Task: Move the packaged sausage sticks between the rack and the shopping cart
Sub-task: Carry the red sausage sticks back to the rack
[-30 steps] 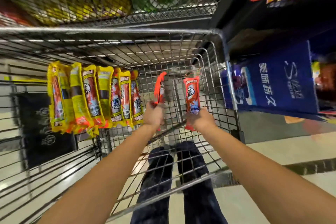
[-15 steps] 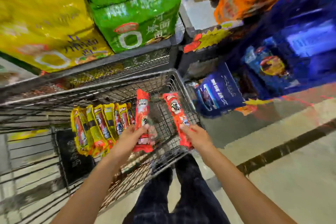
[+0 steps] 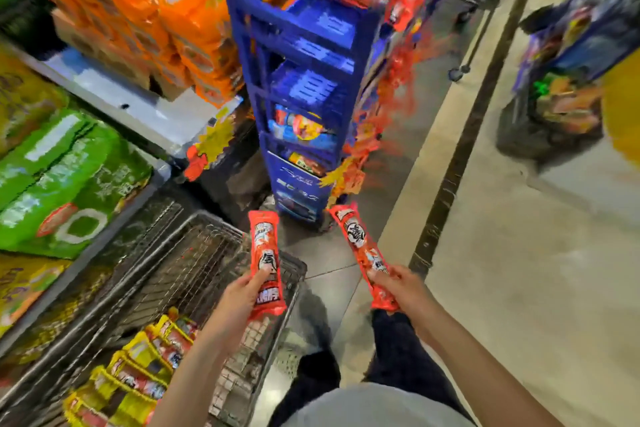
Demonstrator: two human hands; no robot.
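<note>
In a shop aisle, out in front of the person, two red packs of sausage sticks are held up, one in each hand. The left hand [image 3: 242, 291] has its fingers and thumb curled round the low part of the left red pack [image 3: 265, 250]. That pack stands almost straight up, over the far corner of the shopping cart [image 3: 166, 263]. The right hand [image 3: 401, 288] grips the low end of the right red pack [image 3: 358, 243]. This one leans up and to the left, over the grey floor [image 3: 502, 288], out to the right of the cart. The two packs are apart and do not touch. Down in the cart lie the yellow packs [image 3: 145, 364] of sausage sticks, side by side in a row. Just past the cart stands a tall blue rack [image 3: 304, 87] with shelves. Red things hang on its right side, but they are too blurry to tell what they are. On the left, green bags [image 3: 69, 177] sit on a shelf, and orange bags [image 3: 156, 10] are piled higher up. Dark trousers [image 3: 398, 357] show below the arms.
</note>
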